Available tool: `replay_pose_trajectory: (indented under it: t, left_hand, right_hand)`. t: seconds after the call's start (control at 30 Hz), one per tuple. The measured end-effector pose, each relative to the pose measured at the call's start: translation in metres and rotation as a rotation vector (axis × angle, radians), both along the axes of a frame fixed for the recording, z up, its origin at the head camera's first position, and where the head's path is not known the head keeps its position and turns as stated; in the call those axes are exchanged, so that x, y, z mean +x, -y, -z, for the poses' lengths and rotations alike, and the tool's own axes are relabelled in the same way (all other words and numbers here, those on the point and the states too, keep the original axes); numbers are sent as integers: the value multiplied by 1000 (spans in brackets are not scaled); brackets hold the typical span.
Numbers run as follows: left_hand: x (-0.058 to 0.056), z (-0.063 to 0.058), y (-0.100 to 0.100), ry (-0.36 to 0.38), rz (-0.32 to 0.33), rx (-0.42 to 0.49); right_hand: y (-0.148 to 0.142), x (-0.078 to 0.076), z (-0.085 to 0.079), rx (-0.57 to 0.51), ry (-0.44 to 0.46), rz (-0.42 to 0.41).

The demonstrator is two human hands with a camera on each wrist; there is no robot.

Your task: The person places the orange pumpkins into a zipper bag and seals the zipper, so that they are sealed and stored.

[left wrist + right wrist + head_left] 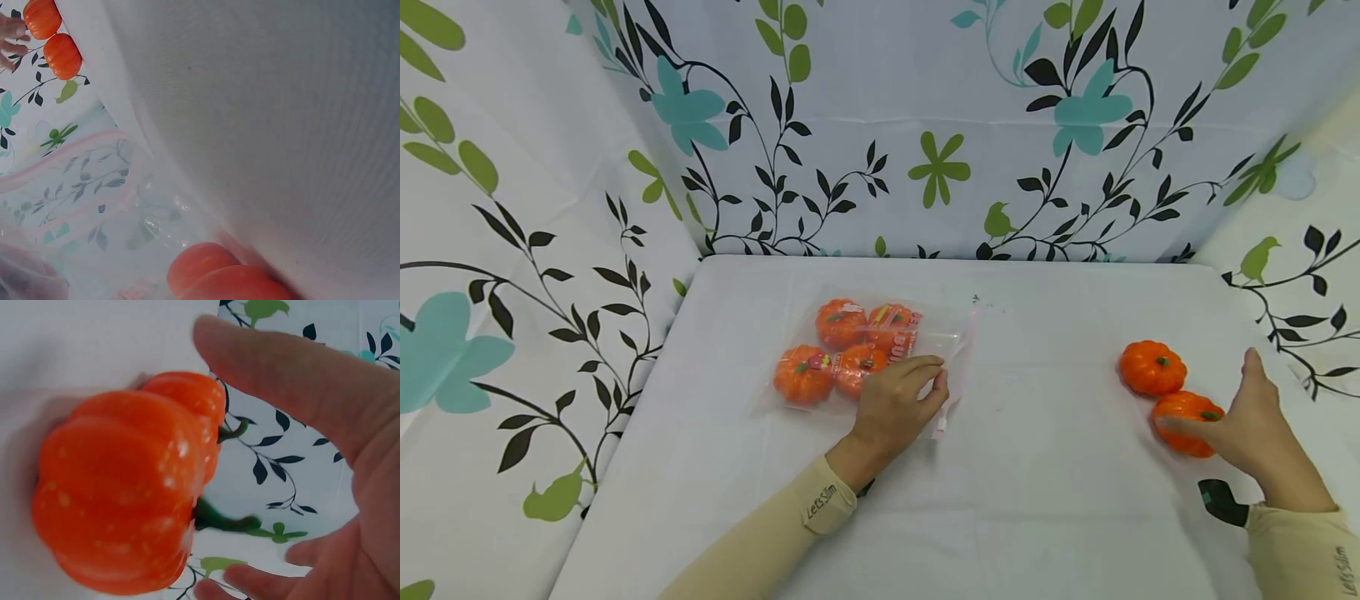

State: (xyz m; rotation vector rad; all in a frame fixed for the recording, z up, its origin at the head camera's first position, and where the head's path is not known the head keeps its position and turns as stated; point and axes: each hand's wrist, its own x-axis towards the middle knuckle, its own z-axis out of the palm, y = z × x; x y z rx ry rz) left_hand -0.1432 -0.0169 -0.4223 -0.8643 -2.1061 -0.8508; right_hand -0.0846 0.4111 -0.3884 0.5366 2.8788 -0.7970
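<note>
A clear zip bag (951, 342) with a pink-edged opening lies on the table, several small orange toy pumpkins (802, 375) inside it. My left hand (895, 404) pinches the bag near its open end, thumb and fingers together. Over at the right, two more pumpkins sit close together, a rear one (1152, 367) and a front one (1187, 423). My right hand (1262, 421) spreads around the front pumpkin, thumb and fingers apart. In the right wrist view, that pumpkin (119, 494) shows its green stem towards the palm, and the fingers are not closed on it.
A white cloth covers the table (1037, 500). Patterned curtains (865, 108) with leaves and flowers rise behind it and at both sides. The two loose pumpkins are near the table's right edge.
</note>
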Motion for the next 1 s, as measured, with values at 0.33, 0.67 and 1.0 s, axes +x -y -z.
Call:
replay_pose_trajectory:
  t: [0.33,0.67,1.0]
  left_hand:
    - [1,-2,0,-4,6,3]
    - [0,-2,1,-19,3,6]
    - [2,-2,3,-3,-16,8]
  right_hand:
    - [-15,3,17,34,229,-31]
    - [-9,1,15,58,229,-117]
    - [38,-3,12,-102,-4,-347]
